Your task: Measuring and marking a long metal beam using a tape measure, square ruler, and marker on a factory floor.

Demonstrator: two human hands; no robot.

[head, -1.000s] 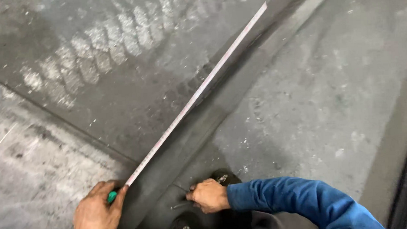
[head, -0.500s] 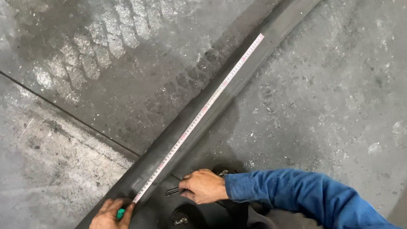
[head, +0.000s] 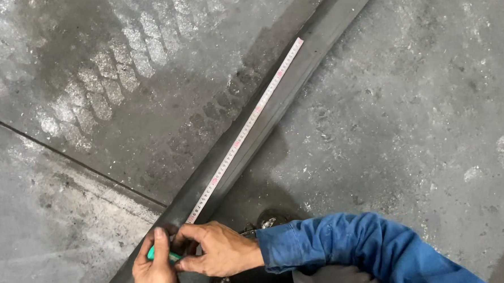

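Both your hands meet at the near end of the dark steel bar [head: 273, 109] on the concrete floor [head: 420, 111]: left hand [head: 154, 271] grips the green tape measure [head: 160, 254], right hand [head: 218, 249] pinches its blade [head: 246, 130] stretched along the bar.

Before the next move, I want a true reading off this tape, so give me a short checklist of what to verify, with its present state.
1. Tape measure lies flat along the long dark bar: ok, it runs straight up the bar.
2. Far tip of the tape sits on the bar, not off its side: ok.
3. Tape case is held firm: ok, the left hand grips it and the right hand meets it at the near end.
4. Near end of the tape lines up with the bar's end: cannot tell, the hands cover it.
5. Marks are readable: ok on the open stretch.
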